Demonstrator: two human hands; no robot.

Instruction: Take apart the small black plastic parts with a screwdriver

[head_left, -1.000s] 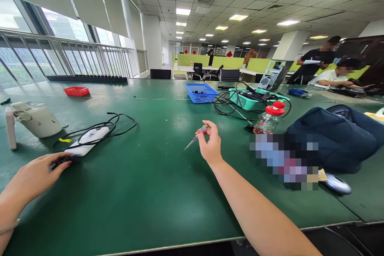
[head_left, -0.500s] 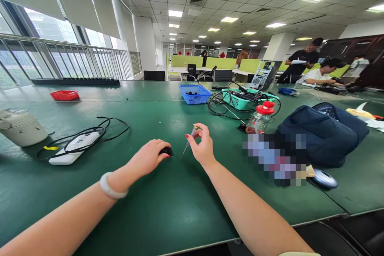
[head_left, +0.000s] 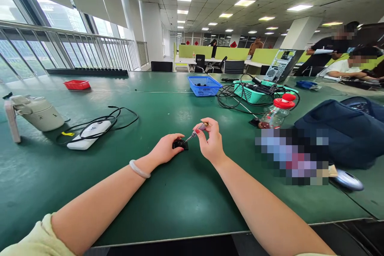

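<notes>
Head view: left hand (head_left: 166, 149) lies palm-down, fingers pinning a small black part (head_left: 180, 144) to the green table (head_left: 168, 204); right hand (head_left: 211, 143), wrist raised, pinches a screwdriver (head_left: 196, 131) angled tip-down at it.

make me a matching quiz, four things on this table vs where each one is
1 screwdriver
2 black part
3 red tray
4 blue basket

a held by left hand
b far left of table
c pinched in right hand
d just left of teal basket

Pairs: 1-c, 2-a, 3-b, 4-d
</notes>
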